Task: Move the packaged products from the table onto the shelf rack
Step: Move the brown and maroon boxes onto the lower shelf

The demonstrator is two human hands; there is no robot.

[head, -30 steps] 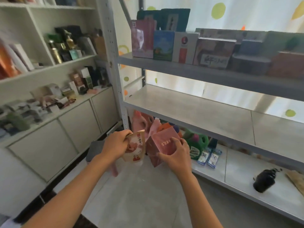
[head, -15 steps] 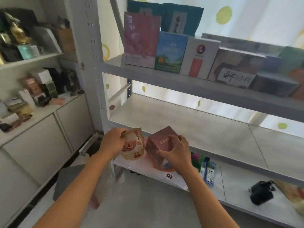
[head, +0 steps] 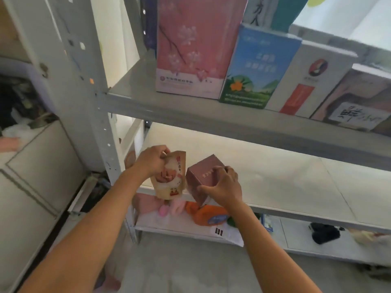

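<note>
— Where are the packages?
— Left hand (head: 152,161) grips the pouch (head: 170,178); right hand (head: 224,187) clasps the pink box (head: 201,176), both at the middle shelf (head: 275,182) front edge, seemingly not yet resting on it.

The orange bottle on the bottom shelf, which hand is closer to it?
Right. The right hand, holding the pink box, is just above the orange bottle. The left hand, holding the pouch, is higher and further left.

A white cabinet (head: 31,176) stands left, with an orange bottle (head: 209,215), a black object (head: 324,233) and a barcode label (head: 219,231) low down, floor (head: 179,269) below.
</note>
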